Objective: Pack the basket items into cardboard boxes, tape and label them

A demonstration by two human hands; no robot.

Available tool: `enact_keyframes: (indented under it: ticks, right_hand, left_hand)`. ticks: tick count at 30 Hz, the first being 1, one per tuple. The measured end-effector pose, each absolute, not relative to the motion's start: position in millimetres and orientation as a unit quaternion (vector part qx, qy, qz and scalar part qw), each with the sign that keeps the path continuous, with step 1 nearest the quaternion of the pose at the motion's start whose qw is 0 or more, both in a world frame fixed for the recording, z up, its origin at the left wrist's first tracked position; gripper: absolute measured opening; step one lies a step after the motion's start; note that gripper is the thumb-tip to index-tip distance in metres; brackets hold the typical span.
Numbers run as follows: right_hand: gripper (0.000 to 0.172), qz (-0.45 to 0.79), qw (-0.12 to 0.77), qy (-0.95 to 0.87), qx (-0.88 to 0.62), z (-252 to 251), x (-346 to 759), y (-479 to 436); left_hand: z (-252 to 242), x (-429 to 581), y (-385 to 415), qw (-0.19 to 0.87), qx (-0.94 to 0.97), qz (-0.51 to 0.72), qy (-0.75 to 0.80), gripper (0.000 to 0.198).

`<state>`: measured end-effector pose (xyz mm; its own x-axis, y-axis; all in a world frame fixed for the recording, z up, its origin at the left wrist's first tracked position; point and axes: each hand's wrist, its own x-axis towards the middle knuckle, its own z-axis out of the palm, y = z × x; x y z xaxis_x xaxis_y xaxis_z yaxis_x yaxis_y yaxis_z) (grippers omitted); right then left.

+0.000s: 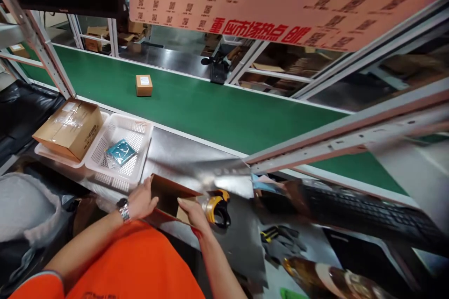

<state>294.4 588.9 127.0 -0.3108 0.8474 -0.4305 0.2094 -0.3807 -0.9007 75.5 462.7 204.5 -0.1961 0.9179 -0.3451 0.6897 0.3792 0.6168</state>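
Observation:
A small open cardboard box (169,190) sits at the front edge of the metal bench, its dark inside facing up. My left hand (141,201), with a watch on the wrist, grips its left end, thumb towards the opening. At the right end, my right hand (192,210) is closed on the box near a raised flap, thumb on top and the other fingers hidden. Just right of that hand lies a yellow and black tape dispenser (219,208) with a roll of clear tape. Whatever may lie inside the box is too dark to make out.
Left of the box, a white plastic basket (149,138) holds a teal packet (121,151), beside a larger taped carton (70,126). Behind runs a green conveyor (210,107) carrying a small labelled box (144,86). A keyboard (365,210) and bottle (336,278) lie right.

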Motion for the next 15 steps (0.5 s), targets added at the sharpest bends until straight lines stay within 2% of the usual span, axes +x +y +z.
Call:
enact_keyframes:
  ticks: [3,6,8,12,15]
  right_hand:
    - [0.061,0.648,0.243,-0.496,-0.525,125,298,594]
    - [0.052,0.648,0.244,-0.501,-0.519,122,299,597]
    - [0.049,0.654,0.25,-0.495,-0.515,120,297,596]
    - [0.054,0.687,0.268,-0.434,-0.517,117,299,595]
    - [0.06,0.746,0.249,-0.356,-0.505,119,308,600]
  left_hand:
    - [206,78,450,0.354,0.545,0.17,0.741,0.107]
    - [203,85,455,0.365,0.561,0.102,0.736,0.135]
    - [201,90,465,0.355,0.572,0.058,0.737,0.14]
    - [202,92,485,0.303,0.573,0.057,0.759,0.116]
    - [198,86,494,0.28,0.551,0.083,0.782,0.094]
